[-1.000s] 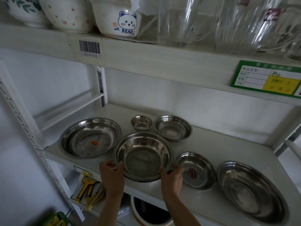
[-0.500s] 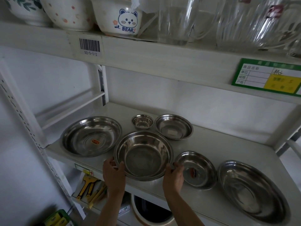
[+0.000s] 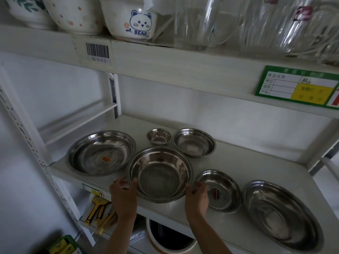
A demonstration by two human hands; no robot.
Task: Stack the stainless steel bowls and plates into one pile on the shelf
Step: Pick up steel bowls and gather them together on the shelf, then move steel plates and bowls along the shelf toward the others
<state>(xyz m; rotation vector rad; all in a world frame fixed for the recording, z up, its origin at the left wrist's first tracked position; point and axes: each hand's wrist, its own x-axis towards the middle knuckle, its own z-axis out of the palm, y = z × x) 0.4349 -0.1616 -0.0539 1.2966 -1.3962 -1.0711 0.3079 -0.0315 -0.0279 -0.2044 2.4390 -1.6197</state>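
Observation:
A deep steel bowl (image 3: 159, 173) is at the front middle of the white shelf (image 3: 256, 162), its near side tipped up. My left hand (image 3: 123, 193) grips its left rim and my right hand (image 3: 197, 197) grips its right rim. To its left lies a wide steel plate (image 3: 100, 153) with a red sticker. Behind it stand a tiny steel cup (image 3: 158, 136) and a small steel bowl (image 3: 194, 142). To its right lie a small steel plate (image 3: 220, 191) and a large steel plate (image 3: 282, 215) at the front right corner.
The shelf above (image 3: 165, 59) carries ceramic bowls (image 3: 128, 17) and glass jugs (image 3: 194, 22), with a green and yellow label (image 3: 297, 87) on its edge. Below are yellow tools (image 3: 99, 211) and a round white pot (image 3: 168, 239). A perforated upright (image 3: 27, 143) stands at the left.
Both hands have closed on the deep bowl's rim and its near side has come up off the shelf a little. The other steel pieces have not moved.

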